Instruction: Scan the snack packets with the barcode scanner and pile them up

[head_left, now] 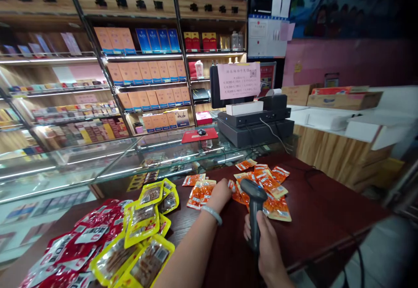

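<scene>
My right hand (267, 244) is wrapped round the handle of a dark barcode scanner (254, 205), its head tipped toward the orange packets. My left hand (221, 193), a pale bangle (211, 214) at its wrist, has its fingers curled at the edge of an orange snack packet (236, 192); the fingertips are mostly hidden. Beyond the scanner lies a loose heap of orange packets (268, 181). A smaller group of orange packets (200, 192) is left of my left hand. Yellow-edged snack packs (143, 218) are piled farther left, beside red packets (88, 236).
Everything lies on a dark red-brown counter (313, 227). Behind it are a glass display case (170, 149), a red mat (200, 135) with a mouse (201, 132), and a monitor (214, 88) above a black cash drawer (254, 132). Cables (357, 249) hang at the right edge. Stocked shelves (148, 55) line the wall.
</scene>
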